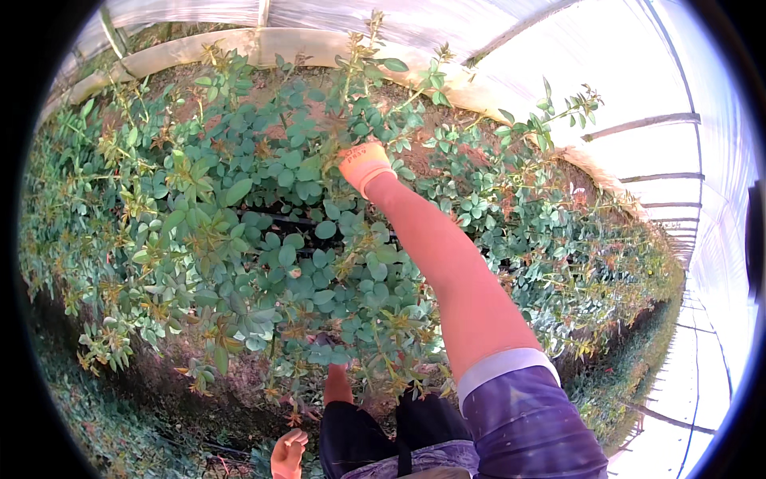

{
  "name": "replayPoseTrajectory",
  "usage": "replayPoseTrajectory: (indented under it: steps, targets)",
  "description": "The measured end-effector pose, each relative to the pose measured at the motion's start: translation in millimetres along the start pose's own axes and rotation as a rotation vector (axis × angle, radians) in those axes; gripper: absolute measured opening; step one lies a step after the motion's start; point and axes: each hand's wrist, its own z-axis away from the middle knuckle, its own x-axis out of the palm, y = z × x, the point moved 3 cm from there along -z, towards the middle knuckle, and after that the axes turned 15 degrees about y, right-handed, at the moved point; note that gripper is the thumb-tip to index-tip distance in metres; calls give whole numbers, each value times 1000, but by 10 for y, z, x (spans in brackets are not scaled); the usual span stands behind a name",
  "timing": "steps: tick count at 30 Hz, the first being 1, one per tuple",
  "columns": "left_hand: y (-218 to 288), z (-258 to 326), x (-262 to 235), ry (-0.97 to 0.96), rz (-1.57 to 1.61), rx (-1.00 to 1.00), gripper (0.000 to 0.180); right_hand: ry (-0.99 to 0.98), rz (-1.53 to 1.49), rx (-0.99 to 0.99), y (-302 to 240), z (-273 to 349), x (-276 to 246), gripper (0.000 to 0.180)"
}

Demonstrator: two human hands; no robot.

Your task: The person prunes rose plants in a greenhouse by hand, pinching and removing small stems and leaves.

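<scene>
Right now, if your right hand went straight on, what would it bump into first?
My gloved right hand would probably meet the leaves just ahead; they look blurry, so I can't tell how close.

Bright daylight came through the translucent sheeting (pixel 558 64), right side blown out near white, ground (pixel 144 379) below the plants (pixel 238 191) in deep shadow, fisheye bent straight edges, corners went black, leaf detail softened toward the rim.

Brown soil bed (pixel 424 162), leafy green plants (pixel 291 172) crowding it
</scene>
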Motion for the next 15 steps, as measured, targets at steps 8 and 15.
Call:
replayPoseTrajectory:
  steps: [8, 15]
  targets:
    - [-644, -360, -500, 193, -230, -159, 42, 60, -573, 645, 450, 1194, -616, 14]
    - [-1580, -273, -1372, -141, 50, -127, 51, 259, -716, 1173, 1682, 1318, 97, 50]
